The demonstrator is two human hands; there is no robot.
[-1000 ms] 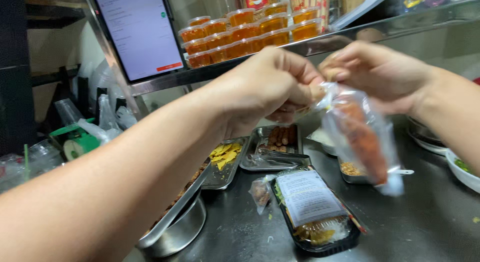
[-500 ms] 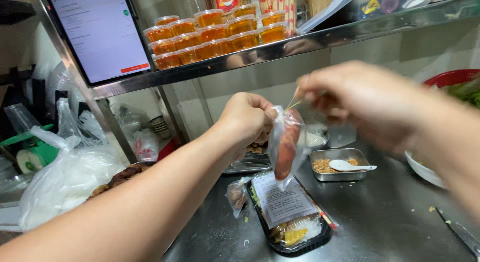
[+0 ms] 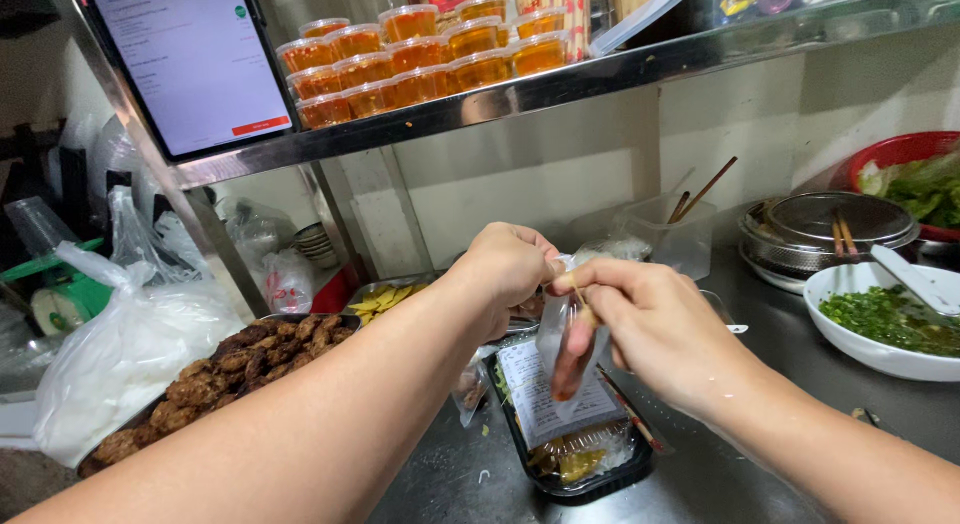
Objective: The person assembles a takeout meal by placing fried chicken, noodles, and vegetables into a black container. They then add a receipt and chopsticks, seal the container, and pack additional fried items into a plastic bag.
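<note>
both hands pinch a small clear bag above a black tray.

Steel counter, steel shelf above, pale wall behind.

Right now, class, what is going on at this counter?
A person holds a small clear bag with something reddish inside, above a black tray of food on the steel counter. Left hand and right hand pinch the bag's top together. A bowl of chopped greens sits to the right.
</note>
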